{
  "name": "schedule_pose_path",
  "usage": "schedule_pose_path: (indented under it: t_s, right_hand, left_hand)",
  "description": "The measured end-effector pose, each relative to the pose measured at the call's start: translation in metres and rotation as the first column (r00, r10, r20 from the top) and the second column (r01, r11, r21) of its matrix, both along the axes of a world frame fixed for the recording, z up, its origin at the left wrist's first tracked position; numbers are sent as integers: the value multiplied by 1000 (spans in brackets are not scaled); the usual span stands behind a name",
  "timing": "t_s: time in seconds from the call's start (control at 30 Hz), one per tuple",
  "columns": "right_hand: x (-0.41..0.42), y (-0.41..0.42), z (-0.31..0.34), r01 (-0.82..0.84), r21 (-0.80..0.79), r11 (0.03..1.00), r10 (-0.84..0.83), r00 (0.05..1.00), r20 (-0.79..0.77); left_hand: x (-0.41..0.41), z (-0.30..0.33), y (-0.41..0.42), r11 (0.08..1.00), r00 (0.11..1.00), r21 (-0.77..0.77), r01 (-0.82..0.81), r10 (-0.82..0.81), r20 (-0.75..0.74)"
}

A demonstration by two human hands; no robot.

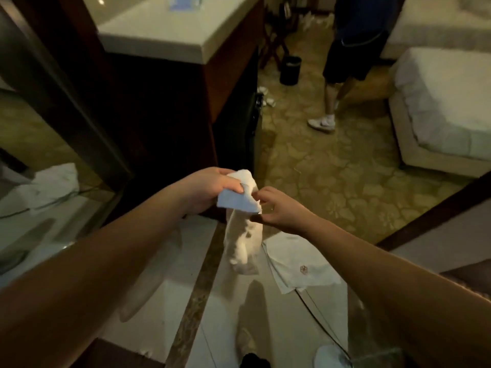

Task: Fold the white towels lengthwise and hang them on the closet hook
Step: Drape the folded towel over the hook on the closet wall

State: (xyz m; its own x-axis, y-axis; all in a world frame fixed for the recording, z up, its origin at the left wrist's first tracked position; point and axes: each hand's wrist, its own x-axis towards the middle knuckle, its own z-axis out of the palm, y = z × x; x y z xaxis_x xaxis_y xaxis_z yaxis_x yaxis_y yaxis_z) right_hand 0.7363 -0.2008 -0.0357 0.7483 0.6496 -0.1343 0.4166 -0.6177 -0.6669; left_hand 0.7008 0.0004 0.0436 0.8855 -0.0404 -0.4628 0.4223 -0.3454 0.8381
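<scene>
**Towel held up at the doorway, lower end still to gather**

Pale floor tiles meet patterned carpet where we stand. Our left hand grips the top of the white towel, thumb pinching a folded corner; its long axis hangs straight down, clear of the floor. Our right hand sits just beside it on the right, fingers curled toward its edge, though we cannot tell whether they pinch it. A second towel lies flat on the tiles below. Beyond, a bench stands left, a bed right, another person between. No hook shows.
</scene>
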Motion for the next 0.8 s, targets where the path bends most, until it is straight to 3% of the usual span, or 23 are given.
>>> schedule_pose_path:
  t_s: [0.13,0.23,0.33,0.4,0.5,0.67,0.8]
  right_hand:
    - [-29,11,45,21,124,992,-34,993,110]
    - [-56,12,77,80,225,971,-111,985,129]
    - [-83,4,108,100,264,959,-143,979,148]
    - [-103,-2,128,83,280,956,-144,969,202]
    - [-135,-12,156,66,319,946,-155,952,263]
    - [-191,-21,197,23,318,948,-131,938,322]
    - [-238,-17,228,-36,285,958,-82,916,393]
  left_hand:
    - [-29,55,6,996,989,44,-75,69,133]
    - [-60,87,-2,951,937,-65,-303,310,159]
    - [-99,116,-9,900,877,4,-436,424,227]
    - [-130,134,-15,889,845,32,-457,423,327]
    - [-182,157,-25,896,811,-54,-441,423,404]
    - [-263,196,-34,863,812,-141,-486,505,294]
    - [-332,216,-22,920,859,-134,-367,391,331]
